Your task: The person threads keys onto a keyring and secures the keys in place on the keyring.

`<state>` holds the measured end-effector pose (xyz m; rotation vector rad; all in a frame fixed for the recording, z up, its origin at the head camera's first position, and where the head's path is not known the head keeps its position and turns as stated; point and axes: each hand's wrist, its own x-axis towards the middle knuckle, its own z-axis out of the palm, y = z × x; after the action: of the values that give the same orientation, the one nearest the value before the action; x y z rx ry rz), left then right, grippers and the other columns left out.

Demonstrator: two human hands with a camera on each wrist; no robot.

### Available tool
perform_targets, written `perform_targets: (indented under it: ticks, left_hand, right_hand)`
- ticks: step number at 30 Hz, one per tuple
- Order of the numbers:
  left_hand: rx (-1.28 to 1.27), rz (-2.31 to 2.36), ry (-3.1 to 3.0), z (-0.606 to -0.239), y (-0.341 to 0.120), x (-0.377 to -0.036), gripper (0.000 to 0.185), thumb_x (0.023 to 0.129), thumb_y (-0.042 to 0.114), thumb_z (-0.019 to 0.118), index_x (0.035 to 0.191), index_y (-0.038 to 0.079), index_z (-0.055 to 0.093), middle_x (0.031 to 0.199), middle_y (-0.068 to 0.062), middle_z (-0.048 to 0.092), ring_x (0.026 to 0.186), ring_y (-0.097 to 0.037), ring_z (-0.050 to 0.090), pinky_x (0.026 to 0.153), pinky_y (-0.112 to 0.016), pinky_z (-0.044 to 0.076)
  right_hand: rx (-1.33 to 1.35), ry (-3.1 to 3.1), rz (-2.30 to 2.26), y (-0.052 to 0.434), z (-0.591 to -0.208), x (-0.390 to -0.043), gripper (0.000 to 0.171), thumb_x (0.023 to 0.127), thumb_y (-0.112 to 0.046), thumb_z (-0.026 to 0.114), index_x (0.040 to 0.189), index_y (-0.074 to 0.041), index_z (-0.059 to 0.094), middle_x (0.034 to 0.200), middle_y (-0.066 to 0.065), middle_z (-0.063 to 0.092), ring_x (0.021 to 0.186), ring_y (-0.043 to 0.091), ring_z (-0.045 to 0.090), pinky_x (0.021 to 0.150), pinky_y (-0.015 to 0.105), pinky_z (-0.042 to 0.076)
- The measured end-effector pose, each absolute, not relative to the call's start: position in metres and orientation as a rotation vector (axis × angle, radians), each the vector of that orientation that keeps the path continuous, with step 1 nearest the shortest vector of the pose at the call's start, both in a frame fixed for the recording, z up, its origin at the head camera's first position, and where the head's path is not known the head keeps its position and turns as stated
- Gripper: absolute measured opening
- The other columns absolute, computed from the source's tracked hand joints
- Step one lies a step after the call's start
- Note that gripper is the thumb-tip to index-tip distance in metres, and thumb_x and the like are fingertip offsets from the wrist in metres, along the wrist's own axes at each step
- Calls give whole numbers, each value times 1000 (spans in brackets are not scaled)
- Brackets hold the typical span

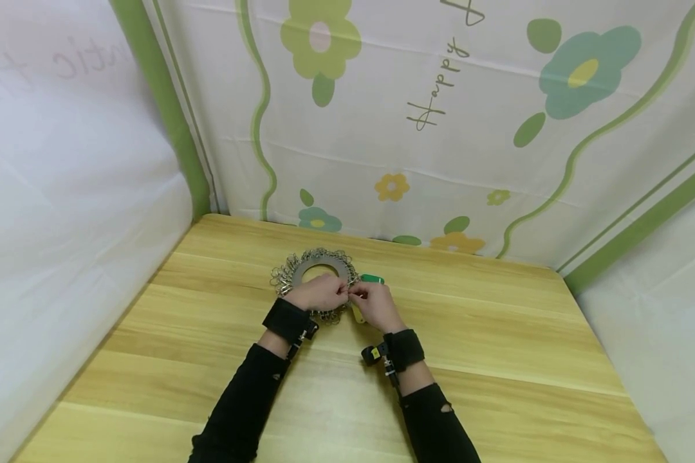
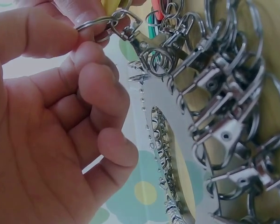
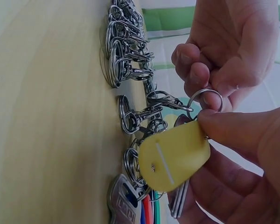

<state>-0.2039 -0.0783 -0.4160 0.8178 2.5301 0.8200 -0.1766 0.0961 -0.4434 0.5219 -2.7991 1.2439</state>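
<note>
Head view | left hand [image 1: 318, 292] pinched a split ring [image 2: 94, 23] clipped to the metal disc [image 1: 321, 267] on the worktop [image 1: 498, 334] | right hand [image 1: 376, 305] pinched the yellow key tag [image 3: 173, 156] beside it.

Right hand [image 3: 252, 154] pinches a yellow key tag [image 3: 172, 156]; left hand [image 3: 224, 51] holds its split ring [image 3: 205, 100] beside metal clasps [image 3: 130, 51] on the bench [image 3: 46, 112].

Bright even light, soft shadows; head view bent at edges; wrist close-ups partly blurred.
</note>
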Motion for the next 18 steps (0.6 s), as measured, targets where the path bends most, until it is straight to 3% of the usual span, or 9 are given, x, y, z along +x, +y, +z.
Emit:
perform_targets:
  ticks: [12,18]
  left_hand:
    - [838,837,2521,-419,-78,-204,31,98,17,44,67,13,45,57,3,36,46,-11,32,52,-25,31]
    - [851,823,2544,-418,-77,-203,31,96,16,45,65,14,43,56,3,35,46,-11,32,53,-24,30]
  right_hand:
    - [515,-2829,1299,97,-442,-176,11,92,-11,62,95,-13,72,92,0,68,82,14,63,70,30,51]
    - [525,-2820,1336,97,-444,-176,12,93,-10,61,96,-12,72,94,2,68,73,10,61,64,28,51]
